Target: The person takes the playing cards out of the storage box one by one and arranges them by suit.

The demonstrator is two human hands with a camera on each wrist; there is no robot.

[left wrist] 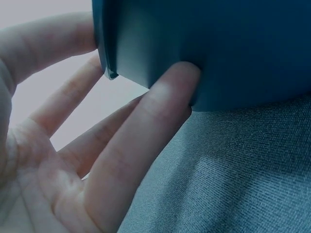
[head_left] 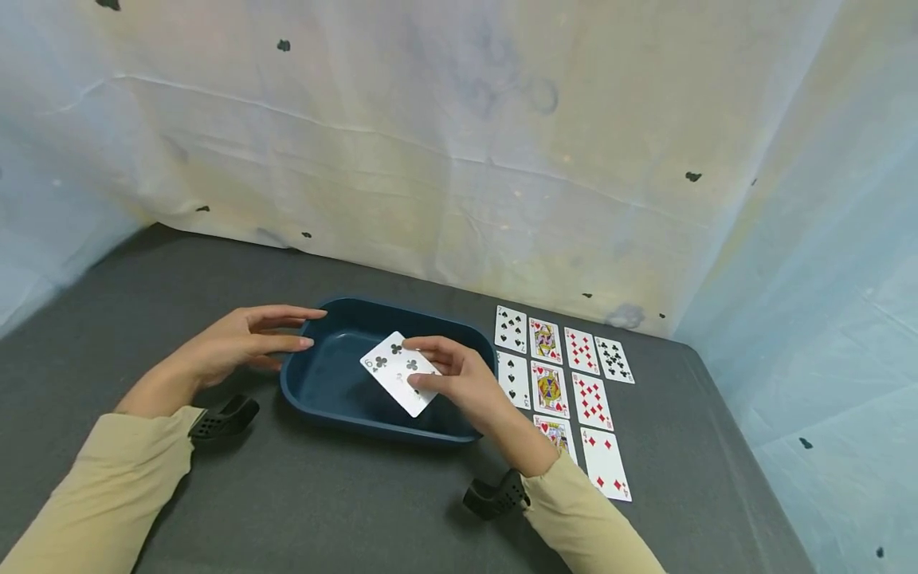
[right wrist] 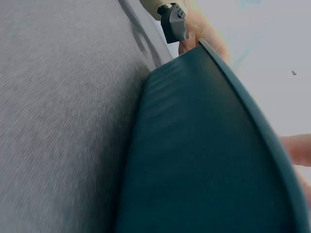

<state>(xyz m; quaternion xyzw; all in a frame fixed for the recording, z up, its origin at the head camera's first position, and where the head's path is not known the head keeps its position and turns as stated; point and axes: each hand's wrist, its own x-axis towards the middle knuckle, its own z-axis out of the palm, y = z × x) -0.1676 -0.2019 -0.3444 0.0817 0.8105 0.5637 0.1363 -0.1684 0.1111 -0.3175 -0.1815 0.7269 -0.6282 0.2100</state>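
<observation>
My right hand (head_left: 462, 381) pinches a clubs playing card (head_left: 393, 368) between thumb and fingers, tilted and face up, over the dark blue tub (head_left: 326, 406). Part of the card's face is covered by the thumb. At the tub's left end is my left hand (head_left: 240, 343), its fingers fairly straight and touching the rim. In the left wrist view one fingertip (left wrist: 182, 73) rests against the tub's outer wall. The right wrist view mostly shows the tub's outer side (right wrist: 194, 145); the card is hidden there.
Right of the tub, face-up cards lie in columns: spades (head_left: 511, 328), heart court cards (head_left: 550, 388), diamonds (head_left: 592, 401) and a single clubs card (head_left: 614, 360). The tub's edge and my right arm partly cover some. A pale sheet (head_left: 445, 159) hangs behind the dark grey table (head_left: 301, 510).
</observation>
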